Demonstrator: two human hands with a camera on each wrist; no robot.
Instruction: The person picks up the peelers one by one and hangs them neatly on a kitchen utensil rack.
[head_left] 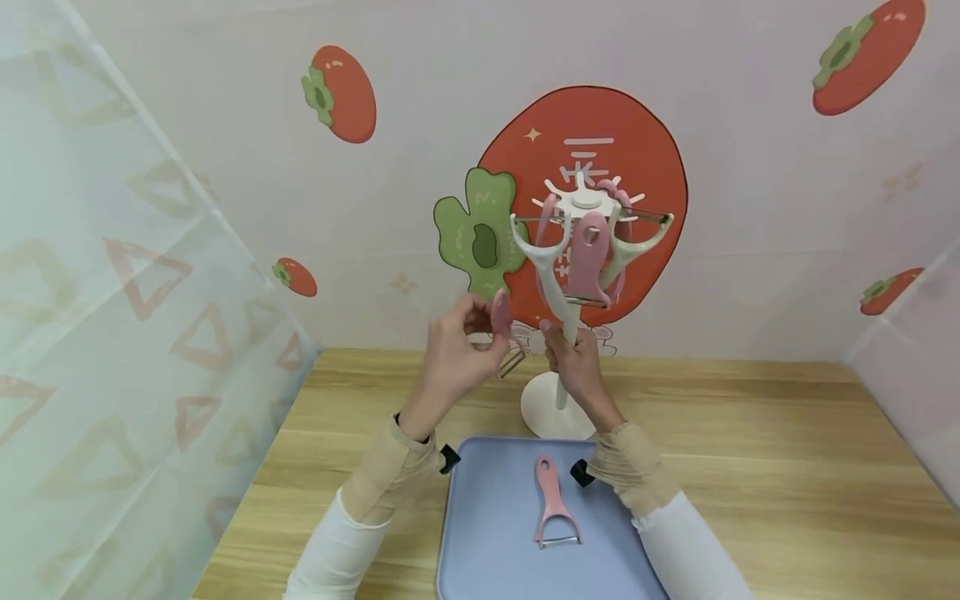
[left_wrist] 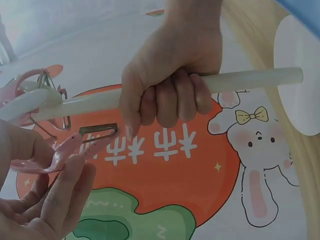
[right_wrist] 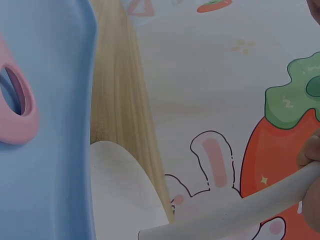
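A pink peeler (head_left: 501,315) is pinched by my left hand (head_left: 459,350), just left of the white stand's pole; its blade points down to the right. My right hand (head_left: 576,362) is wrapped around the pole (left_wrist: 245,80) of the stand, below the hanging peelers. On the stand's hooked top (head_left: 587,200) hang white peelers, one on the left (head_left: 546,258) and one on the right (head_left: 637,242), with a pink peeler (head_left: 589,258) between them. More pink ones behind are partly hidden. Another pink peeler (head_left: 551,496) lies on the blue tray, handle toward the stand.
The blue tray (head_left: 480,558) lies in front of the stand's round white base (head_left: 542,408) on a wooden table (head_left: 780,467). Behind the table hangs a backdrop (head_left: 405,208) printed with red persimmons. A patterned side sheet (head_left: 150,333) borders the left.
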